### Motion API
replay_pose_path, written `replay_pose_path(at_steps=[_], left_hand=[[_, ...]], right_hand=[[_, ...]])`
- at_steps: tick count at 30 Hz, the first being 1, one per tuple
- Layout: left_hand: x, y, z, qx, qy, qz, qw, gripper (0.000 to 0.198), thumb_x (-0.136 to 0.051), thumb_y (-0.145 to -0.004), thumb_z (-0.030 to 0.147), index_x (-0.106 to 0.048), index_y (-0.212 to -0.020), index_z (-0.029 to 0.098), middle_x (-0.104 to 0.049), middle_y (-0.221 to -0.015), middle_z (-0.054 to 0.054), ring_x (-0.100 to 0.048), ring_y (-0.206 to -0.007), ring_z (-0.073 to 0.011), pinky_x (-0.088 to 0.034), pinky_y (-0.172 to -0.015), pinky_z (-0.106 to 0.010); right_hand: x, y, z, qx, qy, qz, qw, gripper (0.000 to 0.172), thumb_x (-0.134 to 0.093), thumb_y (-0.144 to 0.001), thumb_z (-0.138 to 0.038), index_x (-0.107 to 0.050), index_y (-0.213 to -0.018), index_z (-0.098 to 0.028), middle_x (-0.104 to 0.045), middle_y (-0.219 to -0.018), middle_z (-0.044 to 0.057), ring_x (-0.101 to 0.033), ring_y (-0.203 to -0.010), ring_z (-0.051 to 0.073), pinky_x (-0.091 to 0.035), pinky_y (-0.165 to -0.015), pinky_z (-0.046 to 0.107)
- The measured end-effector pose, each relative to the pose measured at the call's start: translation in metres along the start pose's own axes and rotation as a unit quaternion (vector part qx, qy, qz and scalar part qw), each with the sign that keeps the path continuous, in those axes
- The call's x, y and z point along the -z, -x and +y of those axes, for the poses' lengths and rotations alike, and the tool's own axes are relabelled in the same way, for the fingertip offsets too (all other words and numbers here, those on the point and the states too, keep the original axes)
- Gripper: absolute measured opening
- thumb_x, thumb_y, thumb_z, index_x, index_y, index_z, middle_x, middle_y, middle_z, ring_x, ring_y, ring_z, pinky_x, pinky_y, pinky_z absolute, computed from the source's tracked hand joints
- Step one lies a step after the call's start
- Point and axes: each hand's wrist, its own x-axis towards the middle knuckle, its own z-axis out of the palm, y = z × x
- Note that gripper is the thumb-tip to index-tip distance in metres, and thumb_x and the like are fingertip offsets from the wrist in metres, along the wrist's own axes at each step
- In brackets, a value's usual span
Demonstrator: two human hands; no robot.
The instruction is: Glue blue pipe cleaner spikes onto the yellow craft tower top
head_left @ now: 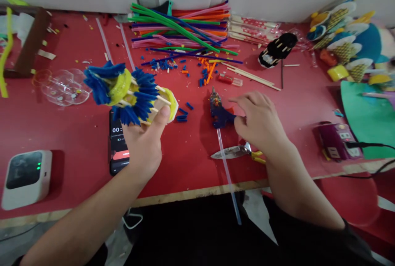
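Observation:
My left hand (143, 146) holds up a craft model (126, 91) of blue and yellow fuzzy pieces with thin wooden sticks and a pale round base. The thumb presses near the base. On the right, my right hand (259, 122) is around the handle of a dark blue hot glue gun (220, 116), its index finger stretched out by the red trigger. The gun's nozzle points away from me. From its rear a long clear glue stick (226, 167) runs past the table edge. Scissors (234, 151) with yellow handles lie beneath the stick.
Pipe cleaners (182, 27) lie in a pile at the back, with cut blue bits (182, 114) nearer me. A black model (277, 50) stands right of wooden sticks (251, 76). A phone (119, 163), a white device (27, 179) and a purple box (339, 140) with a cable are around.

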Motion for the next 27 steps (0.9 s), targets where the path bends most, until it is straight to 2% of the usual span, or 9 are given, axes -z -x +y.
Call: replay_pose_path(at_steps=[2,3,8,11,16,20,24,27], left_hand=[[-0.002,0.001,-0.001,-0.011,0.04,0.032,0.999,0.043,-0.09,-0.077,0.047,-0.068,-0.11,0.031,-0.076,-0.124,-0.001,-0.066,-0.136,-0.0309,-0.049,-0.125,-0.057],[-0.002,0.002,-0.001,-0.012,0.052,0.038,0.998,0.043,-0.091,-0.076,0.044,-0.068,-0.109,0.031,-0.076,-0.125,-0.001,-0.068,-0.134,-0.0311,-0.049,-0.124,-0.057],[-0.003,0.007,-0.003,0.006,0.057,0.028,0.998,0.039,-0.089,-0.077,0.035,-0.067,-0.108,0.029,-0.078,-0.122,-0.002,-0.072,-0.128,-0.0298,-0.053,-0.122,-0.054],[-0.003,0.009,-0.005,0.015,0.061,0.049,0.997,0.039,-0.09,-0.075,0.032,-0.065,-0.105,0.028,-0.08,-0.113,-0.002,-0.075,-0.122,-0.0289,-0.054,-0.12,-0.054],[-0.003,0.009,-0.003,0.029,0.043,0.049,0.997,0.034,-0.087,-0.079,0.03,-0.063,-0.103,0.026,-0.079,-0.11,-0.003,-0.075,-0.121,-0.0293,-0.054,-0.119,-0.054],[-0.005,0.009,-0.002,0.03,0.06,0.062,0.996,0.04,-0.092,-0.074,0.03,-0.065,-0.103,0.026,-0.081,-0.105,-0.005,-0.077,-0.113,-0.0322,-0.06,-0.111,-0.056],[-0.006,0.01,-0.005,0.024,0.074,0.051,0.996,0.038,-0.094,-0.07,0.033,-0.068,-0.098,0.03,-0.082,-0.101,-0.003,-0.079,-0.104,-0.0312,-0.063,-0.107,-0.057],[-0.005,0.012,-0.008,0.029,0.064,0.044,0.997,0.036,-0.094,-0.071,0.032,-0.07,-0.097,0.029,-0.082,-0.098,-0.001,-0.08,-0.103,-0.0283,-0.065,-0.104,-0.051]], right_hand=[[0.007,-0.003,-0.011,0.011,-0.018,0.028,0.999,0.037,-0.053,-0.086,-0.012,-0.071,-0.118,-0.018,-0.071,-0.113,0.015,-0.066,-0.109,0.033,-0.054,-0.096,0.051],[0.01,-0.006,-0.018,0.023,-0.027,0.022,0.999,0.033,-0.053,-0.089,-0.013,-0.072,-0.116,-0.018,-0.072,-0.113,0.014,-0.067,-0.108,0.032,-0.053,-0.096,0.05],[0.006,-0.036,-0.054,0.066,-0.009,-0.124,0.99,0.022,-0.053,-0.101,-0.02,-0.075,-0.107,-0.017,-0.077,-0.106,0.012,-0.069,-0.105,0.028,-0.049,-0.097,0.043],[-0.004,-0.057,-0.069,0.059,0.015,-0.151,0.987,0.02,-0.058,-0.101,-0.023,-0.076,-0.105,-0.015,-0.077,-0.109,0.015,-0.068,-0.107,0.028,-0.048,-0.094,0.042],[-0.023,-0.072,-0.081,0.034,0.003,-0.143,0.989,0.013,-0.065,-0.095,-0.019,-0.077,-0.1,-0.015,-0.075,-0.109,0.015,-0.065,-0.109,0.031,-0.049,-0.091,0.042],[-0.032,-0.073,-0.08,0.03,-0.04,-0.134,0.99,0.018,-0.057,-0.092,-0.007,-0.074,-0.094,-0.014,-0.075,-0.105,0.015,-0.065,-0.105,0.029,-0.049,-0.091,0.042],[-0.027,-0.08,-0.066,0.023,-0.106,-0.1,0.989,0.021,-0.052,-0.096,-0.008,-0.069,-0.108,-0.013,-0.074,-0.101,0.012,-0.067,-0.093,0.021,-0.053,-0.084,0.036],[-0.017,-0.081,-0.054,0.006,-0.261,-0.028,0.965,0.027,-0.054,-0.096,-0.012,-0.068,-0.119,-0.016,-0.074,-0.095,0.004,-0.069,-0.078,0.014,-0.057,-0.072,0.029]])
